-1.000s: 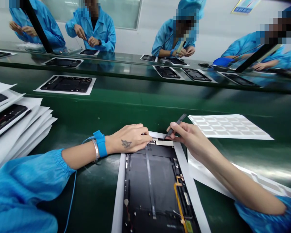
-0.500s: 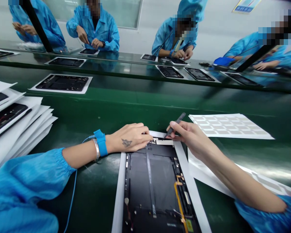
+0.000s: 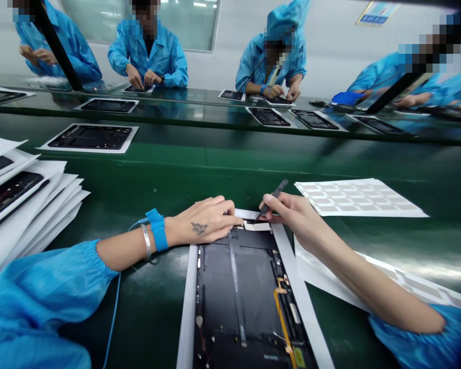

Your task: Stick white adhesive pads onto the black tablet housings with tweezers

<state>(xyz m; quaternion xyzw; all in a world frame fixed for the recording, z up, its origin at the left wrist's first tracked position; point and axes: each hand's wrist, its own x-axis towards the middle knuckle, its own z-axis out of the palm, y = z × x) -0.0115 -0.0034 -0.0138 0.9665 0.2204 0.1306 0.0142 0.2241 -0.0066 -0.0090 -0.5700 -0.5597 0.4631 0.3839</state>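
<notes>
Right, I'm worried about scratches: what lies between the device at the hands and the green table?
A white sheet: the head view shows its margins on both sides of the black device, over the green table.

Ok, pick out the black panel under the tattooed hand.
The front panel with the orange strip: the left hand covers its far left corner; other panels lie clear of that hand.

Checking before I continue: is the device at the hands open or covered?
Open. The device lies with its inside facing up: the orange ribbon and lengthwise grey strip are exposed.
</notes>
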